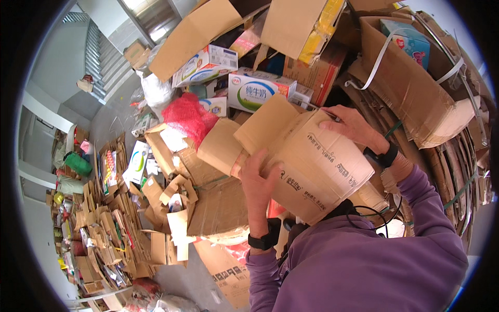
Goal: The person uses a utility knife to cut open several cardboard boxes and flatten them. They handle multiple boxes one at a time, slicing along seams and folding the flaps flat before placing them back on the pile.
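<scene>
A tan cardboard box point(315, 167) with dark printed writing lies in front of my torso, its flaps point(269, 124) spread out on the far side. My left hand point(260, 179) holds its left side, thumb and fingers apart across the edge by a flap. At the box's far right corner rests my right hand point(349, 123), thumb on the printed face and fingers curled at the edge. A small dark thing shows between that thumb and the fingers; what it is I cannot tell. A thin metal strip point(310, 104) points towards this hand from the left.
Beyond the box stand milk cartons point(259, 91) and a red mesh bag point(189, 117). A large open carton point(413, 85) with a white strap is at right, above stacked flattened cardboard point(448, 171). More flattened cardboard point(105, 234) lies at left. A staircase point(111, 58) rises at the back.
</scene>
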Demonstrator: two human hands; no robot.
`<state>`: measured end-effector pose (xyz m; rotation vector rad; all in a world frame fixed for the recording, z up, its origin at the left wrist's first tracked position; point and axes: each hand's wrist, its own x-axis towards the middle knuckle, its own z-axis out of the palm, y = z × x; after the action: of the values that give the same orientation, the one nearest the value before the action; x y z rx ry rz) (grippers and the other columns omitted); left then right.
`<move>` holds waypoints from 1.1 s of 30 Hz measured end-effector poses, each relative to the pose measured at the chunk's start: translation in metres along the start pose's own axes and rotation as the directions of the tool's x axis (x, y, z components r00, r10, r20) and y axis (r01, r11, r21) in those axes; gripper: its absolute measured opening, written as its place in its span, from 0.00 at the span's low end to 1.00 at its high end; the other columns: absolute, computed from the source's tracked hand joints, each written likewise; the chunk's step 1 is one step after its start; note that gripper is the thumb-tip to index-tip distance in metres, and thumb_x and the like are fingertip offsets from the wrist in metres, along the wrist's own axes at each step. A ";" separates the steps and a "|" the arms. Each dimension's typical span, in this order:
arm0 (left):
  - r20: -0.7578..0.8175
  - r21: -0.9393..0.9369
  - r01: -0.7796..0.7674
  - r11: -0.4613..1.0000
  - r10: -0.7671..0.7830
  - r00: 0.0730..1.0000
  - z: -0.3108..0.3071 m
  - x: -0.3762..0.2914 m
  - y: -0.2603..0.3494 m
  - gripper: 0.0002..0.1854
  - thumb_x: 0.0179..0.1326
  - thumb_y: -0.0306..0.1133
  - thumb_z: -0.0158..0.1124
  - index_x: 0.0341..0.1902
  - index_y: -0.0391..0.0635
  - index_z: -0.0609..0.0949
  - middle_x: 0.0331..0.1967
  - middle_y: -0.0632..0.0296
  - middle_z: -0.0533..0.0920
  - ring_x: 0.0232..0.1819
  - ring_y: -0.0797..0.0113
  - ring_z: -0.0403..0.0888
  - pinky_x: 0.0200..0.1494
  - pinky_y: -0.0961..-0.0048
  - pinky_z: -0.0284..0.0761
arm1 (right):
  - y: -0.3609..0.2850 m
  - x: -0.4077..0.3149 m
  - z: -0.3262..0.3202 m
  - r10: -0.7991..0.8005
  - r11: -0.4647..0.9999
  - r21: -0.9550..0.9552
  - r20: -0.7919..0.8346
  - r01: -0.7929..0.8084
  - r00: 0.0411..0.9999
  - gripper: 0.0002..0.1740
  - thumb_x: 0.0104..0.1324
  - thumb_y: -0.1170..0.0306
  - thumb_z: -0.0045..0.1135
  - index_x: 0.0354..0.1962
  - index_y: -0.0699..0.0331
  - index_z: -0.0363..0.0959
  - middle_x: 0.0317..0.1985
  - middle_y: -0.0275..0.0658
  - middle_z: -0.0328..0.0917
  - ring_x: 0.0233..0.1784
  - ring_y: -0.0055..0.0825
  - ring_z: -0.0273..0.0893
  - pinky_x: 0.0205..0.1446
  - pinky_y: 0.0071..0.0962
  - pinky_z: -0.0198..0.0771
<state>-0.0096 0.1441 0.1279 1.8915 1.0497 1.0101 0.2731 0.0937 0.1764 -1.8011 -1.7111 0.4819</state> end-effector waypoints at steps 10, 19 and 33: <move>0.010 0.026 -0.068 0.997 0.068 0.998 0.016 0.005 -0.014 0.21 0.51 0.43 0.68 0.47 0.47 0.80 0.44 0.59 0.82 0.44 0.56 0.79 0.44 0.63 0.73 | -0.075 -0.052 -0.022 0.095 0.987 0.129 -0.012 -0.093 0.995 0.15 0.68 0.69 0.49 0.50 0.66 0.72 0.23 0.38 0.72 0.24 0.29 0.72 0.30 0.25 0.67; 0.064 0.181 -0.209 0.961 0.200 0.978 0.042 0.023 0.008 0.20 0.54 0.44 0.65 0.48 0.48 0.78 0.43 0.58 0.82 0.41 0.56 0.80 0.45 0.63 0.72 | -0.085 -0.071 -0.026 -0.003 0.710 -0.693 0.170 0.122 0.985 0.27 0.58 0.76 0.49 0.57 0.53 0.66 0.26 0.41 0.76 0.25 0.38 0.78 0.24 0.34 0.71; 0.155 0.243 -0.312 0.918 0.281 0.947 0.054 0.038 0.012 0.22 0.56 0.45 0.63 0.52 0.49 0.78 0.43 0.58 0.82 0.41 0.56 0.80 0.43 0.62 0.74 | -0.095 -0.056 -0.028 0.010 0.629 -0.758 0.230 0.173 0.973 0.25 0.57 0.77 0.49 0.54 0.68 0.65 0.23 0.42 0.72 0.25 0.37 0.76 0.24 0.35 0.69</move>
<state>0.0553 0.1614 0.1265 2.3554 0.8790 0.9446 0.2122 0.0324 0.2503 -2.2828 -2.3838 -0.1817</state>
